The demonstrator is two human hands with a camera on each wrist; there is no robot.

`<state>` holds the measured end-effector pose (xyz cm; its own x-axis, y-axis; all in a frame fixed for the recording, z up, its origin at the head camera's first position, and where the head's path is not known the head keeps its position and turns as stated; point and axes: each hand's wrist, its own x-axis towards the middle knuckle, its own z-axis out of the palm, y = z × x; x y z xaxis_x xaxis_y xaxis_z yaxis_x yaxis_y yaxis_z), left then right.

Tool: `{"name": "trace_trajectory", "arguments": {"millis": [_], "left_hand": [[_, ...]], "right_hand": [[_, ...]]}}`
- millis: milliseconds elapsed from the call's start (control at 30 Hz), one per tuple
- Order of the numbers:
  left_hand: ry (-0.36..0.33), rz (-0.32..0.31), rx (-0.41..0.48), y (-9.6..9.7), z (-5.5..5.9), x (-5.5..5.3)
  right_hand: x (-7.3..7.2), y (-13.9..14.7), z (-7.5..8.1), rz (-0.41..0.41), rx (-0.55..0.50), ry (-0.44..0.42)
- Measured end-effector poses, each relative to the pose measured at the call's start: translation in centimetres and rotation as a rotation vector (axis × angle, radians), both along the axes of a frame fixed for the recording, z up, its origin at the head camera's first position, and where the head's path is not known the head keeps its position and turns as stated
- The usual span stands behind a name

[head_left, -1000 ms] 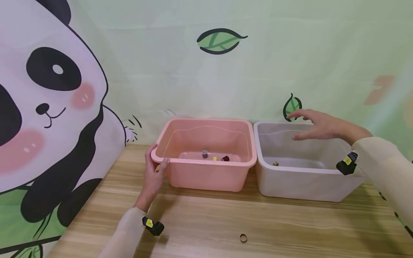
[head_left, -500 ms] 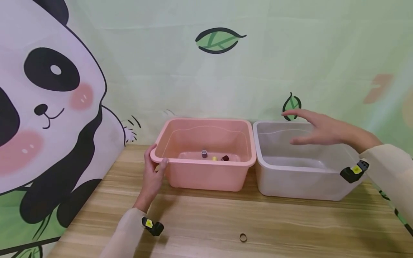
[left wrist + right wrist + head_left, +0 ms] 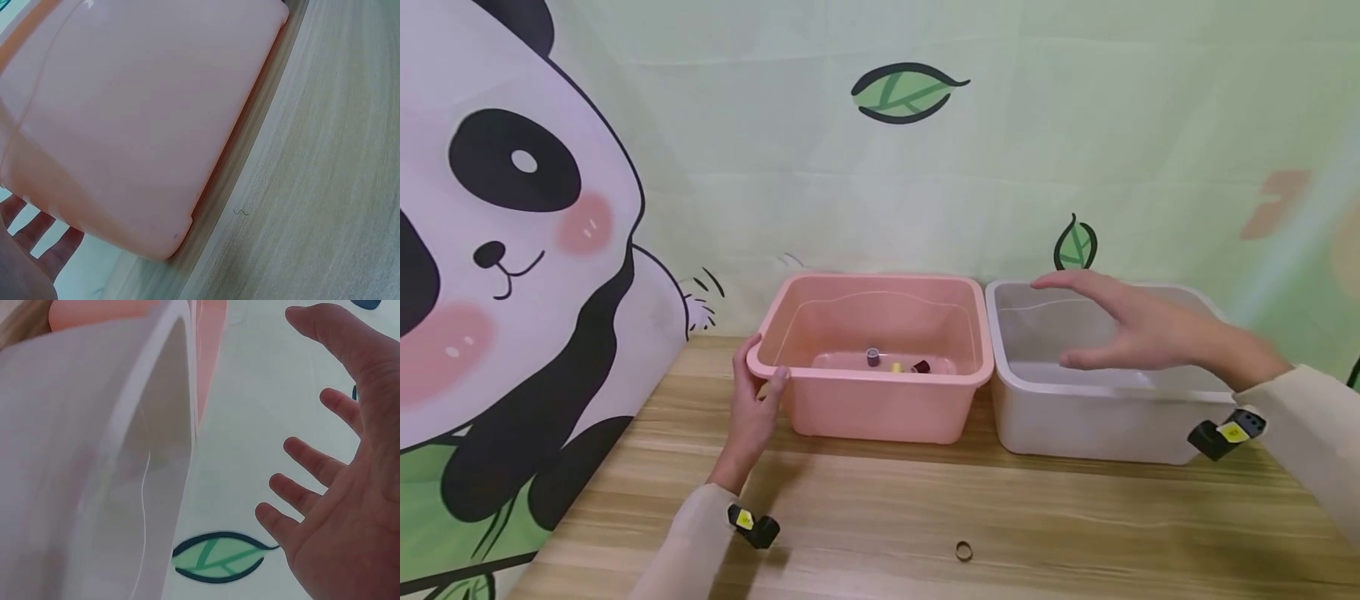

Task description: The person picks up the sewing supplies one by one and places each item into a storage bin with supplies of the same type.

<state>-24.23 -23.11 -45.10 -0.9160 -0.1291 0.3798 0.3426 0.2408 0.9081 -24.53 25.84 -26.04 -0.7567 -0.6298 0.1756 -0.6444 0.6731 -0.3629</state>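
Observation:
My left hand (image 3: 756, 417) grips the front left corner of the pink plastic bin (image 3: 880, 408), thumb on the near side and fingers round the left end. In the left wrist view its fingers (image 3: 59, 253) lie along the bin's end wall. My right hand (image 3: 1142, 329) hovers over the light grey bin (image 3: 1097, 421), thumb and fingers spread, nothing between them. The right wrist view shows that palm and fingers (image 3: 306, 456) apart from the grey bin's rim. Inside the pink bin lie a small grey cylinder (image 3: 872, 357), a yellow piece (image 3: 897, 367) and a dark red piece (image 3: 921, 367).
A small ring (image 3: 964, 551) lies on the wooden table (image 3: 850, 508) near the front. Both bins stand side by side against a green cloth backdrop (image 3: 737, 150) with a printed panda and leaves. Black wrist cameras sit on both sleeves.
My right hand has moved lower and slightly left over the grey bin, its fingers spreading wider. A small yellowish piece seen in that bin is no longer visible. The left hand stays put.

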Motion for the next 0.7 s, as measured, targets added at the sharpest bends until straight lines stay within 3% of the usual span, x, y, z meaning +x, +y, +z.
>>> {"name": "trace_trajectory", "arguments": {"millis": [300,700], "left_hand": [[0.007,-0.011,0.009,0.1,0.0,0.1],[0.010,-0.007,0.012,0.1,0.0,0.1]], "right_hand": [[1.1,-1.3,-1.2,0.114,-0.008,0.124],[2.4,-2.7,-2.6,0.227,-0.053,0.180]]}}
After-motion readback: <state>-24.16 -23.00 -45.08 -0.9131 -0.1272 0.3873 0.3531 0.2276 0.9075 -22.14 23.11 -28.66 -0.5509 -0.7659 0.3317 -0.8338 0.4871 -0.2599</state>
